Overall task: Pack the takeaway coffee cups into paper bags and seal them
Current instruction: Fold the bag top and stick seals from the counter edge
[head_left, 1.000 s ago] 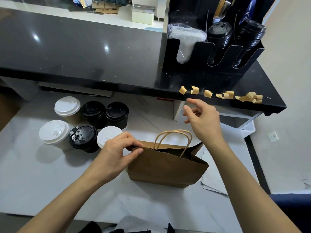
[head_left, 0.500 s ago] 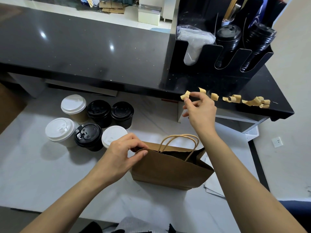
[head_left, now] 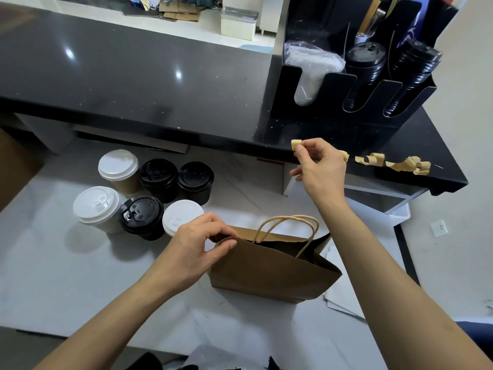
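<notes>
A brown paper bag (head_left: 269, 271) with twisted handles stands on the white table (head_left: 53, 276), its mouth open. My left hand (head_left: 197, 244) pinches the bag's top left rim. At the black counter's edge, my right hand (head_left: 317, 166) pinches a curled tan piece of tape (head_left: 296, 144) between thumb and forefinger. Several lidded takeaway cups (head_left: 144, 193), some white-lidded and some black, stand grouped to the bag's left. The bag's inside is hidden.
More curled tape pieces (head_left: 394, 162) hang along the black counter (head_left: 133, 84) edge to the right. A black organiser (head_left: 352, 84) with stacked lids and a plastic bag sits on the counter. White paper sheets (head_left: 344, 297) lie under the bag's right side.
My right hand rose to the counter edge and took hold of the leftmost tape piece. My left hand stayed on the bag's rim.
</notes>
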Motion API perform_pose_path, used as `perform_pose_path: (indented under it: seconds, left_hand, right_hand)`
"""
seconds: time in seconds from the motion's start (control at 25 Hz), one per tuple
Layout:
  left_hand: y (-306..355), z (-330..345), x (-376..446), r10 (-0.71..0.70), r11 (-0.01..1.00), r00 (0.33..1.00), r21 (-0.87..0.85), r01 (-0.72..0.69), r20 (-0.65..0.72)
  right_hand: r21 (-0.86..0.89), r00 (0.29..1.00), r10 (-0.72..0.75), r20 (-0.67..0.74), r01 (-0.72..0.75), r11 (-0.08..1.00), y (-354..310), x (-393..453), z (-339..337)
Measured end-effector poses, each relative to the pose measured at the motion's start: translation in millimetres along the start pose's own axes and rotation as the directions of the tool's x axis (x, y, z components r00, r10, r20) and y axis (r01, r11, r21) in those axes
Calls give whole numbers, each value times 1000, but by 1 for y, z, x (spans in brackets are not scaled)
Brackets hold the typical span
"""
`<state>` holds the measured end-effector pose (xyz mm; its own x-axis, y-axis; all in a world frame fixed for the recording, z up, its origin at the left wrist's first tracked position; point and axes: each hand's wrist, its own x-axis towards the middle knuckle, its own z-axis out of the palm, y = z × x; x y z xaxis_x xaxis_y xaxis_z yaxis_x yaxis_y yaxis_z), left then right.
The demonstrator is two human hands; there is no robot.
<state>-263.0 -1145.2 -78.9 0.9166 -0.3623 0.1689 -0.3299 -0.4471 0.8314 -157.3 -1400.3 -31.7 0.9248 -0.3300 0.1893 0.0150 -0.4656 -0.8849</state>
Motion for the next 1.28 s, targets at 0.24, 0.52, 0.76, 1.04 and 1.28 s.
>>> perform_pose_path:
  seconds: [0.24,0.52,0.76,1.04,1.28]
  left_hand:
    - [0,0,-1,-6,1000,1000,7,6,-1]
    - [0,1,-1,-12,1000,1000,8,12,-7]
    - [1,2,1,10,999,1000,31,-10,-5]
    - [3,3,0,4,1000,1000,21,-3,-27]
    - [3,4,-1,4,1000,999,23,-3,-33]
  right_hand:
    - [-27,991,-135,-11,135,991,-16,0,-7]
    - [92,995,-97,-22,98,991,-27,-14,-28]
    - [216,991,86,-97,-64,974,-24,-34,-55]
    - [278,967,253,-31,-235,931,-15,-57,-76]
    - [320,967,252,-23,-232,919,-14,-92,-96]
